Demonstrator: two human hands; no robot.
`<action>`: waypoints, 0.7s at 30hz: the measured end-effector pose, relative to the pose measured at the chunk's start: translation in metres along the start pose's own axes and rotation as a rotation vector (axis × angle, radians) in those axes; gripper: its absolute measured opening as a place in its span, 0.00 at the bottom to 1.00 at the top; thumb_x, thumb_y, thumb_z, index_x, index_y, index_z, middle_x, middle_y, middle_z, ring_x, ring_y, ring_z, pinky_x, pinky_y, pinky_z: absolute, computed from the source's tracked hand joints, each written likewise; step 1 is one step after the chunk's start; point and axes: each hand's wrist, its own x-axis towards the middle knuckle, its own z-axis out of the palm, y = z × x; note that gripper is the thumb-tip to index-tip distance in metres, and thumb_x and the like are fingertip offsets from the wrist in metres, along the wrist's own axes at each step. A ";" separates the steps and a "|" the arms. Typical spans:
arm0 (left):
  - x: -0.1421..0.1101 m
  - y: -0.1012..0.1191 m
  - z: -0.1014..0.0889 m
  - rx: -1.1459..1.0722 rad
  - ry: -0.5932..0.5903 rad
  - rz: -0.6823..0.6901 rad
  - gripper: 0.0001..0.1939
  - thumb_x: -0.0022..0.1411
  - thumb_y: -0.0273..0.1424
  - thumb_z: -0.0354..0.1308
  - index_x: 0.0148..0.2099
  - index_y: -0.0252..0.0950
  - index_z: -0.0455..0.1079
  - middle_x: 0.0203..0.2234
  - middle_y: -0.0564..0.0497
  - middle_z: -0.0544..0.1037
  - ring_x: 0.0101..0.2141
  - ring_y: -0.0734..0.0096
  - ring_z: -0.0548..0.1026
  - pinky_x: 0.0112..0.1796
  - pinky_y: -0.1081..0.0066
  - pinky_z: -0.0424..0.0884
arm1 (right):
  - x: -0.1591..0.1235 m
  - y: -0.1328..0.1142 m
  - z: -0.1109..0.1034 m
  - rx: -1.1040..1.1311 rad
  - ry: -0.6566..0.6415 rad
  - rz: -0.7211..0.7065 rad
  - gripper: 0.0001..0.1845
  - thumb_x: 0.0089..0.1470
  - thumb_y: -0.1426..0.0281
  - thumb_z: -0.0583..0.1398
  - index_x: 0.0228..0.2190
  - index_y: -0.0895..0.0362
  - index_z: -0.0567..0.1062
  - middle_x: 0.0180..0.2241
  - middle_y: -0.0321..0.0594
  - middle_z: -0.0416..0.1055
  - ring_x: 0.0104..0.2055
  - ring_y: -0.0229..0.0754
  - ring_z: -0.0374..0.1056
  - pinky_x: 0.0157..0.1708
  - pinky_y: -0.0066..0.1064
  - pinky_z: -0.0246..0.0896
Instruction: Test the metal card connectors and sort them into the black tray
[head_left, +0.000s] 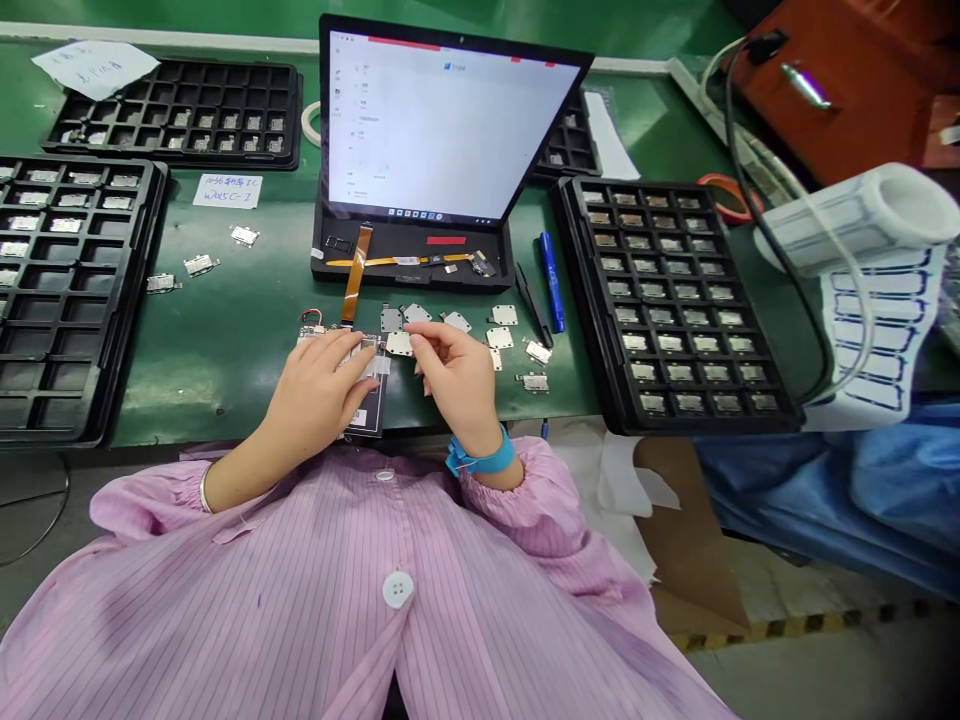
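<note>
My left hand (316,388) lies over a black circuit board (373,408) at the table's front edge, fingers stretched out, covering much of it. An orange flat ribbon cable (357,278) runs from the board's top up to the screen's black stand (480,270). Between thumb and fingers, my right hand (459,380) pinches a small silvery metal-cased module (398,343). That module's left end is at the board's right edge; whether it is plugged in I cannot tell. Several similar modules (502,315) lie loose just beyond and right of my right hand.
A lit screen (442,130) stands behind the board. Black compartment trays with modules stand left (105,400), right (592,330) and back left (292,120). Black tweezers (534,305) and a blue pen (553,282) lie right. A label roll (847,225) and cables are far right.
</note>
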 end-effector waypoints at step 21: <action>-0.002 -0.004 0.006 0.057 0.110 0.065 0.16 0.69 0.34 0.53 0.55 0.34 0.70 0.54 0.41 0.75 0.55 0.53 0.70 0.54 0.53 0.66 | 0.001 0.001 -0.002 0.023 -0.032 0.042 0.11 0.56 0.68 0.59 0.38 0.58 0.80 0.24 0.35 0.71 0.16 0.31 0.60 0.12 0.25 0.54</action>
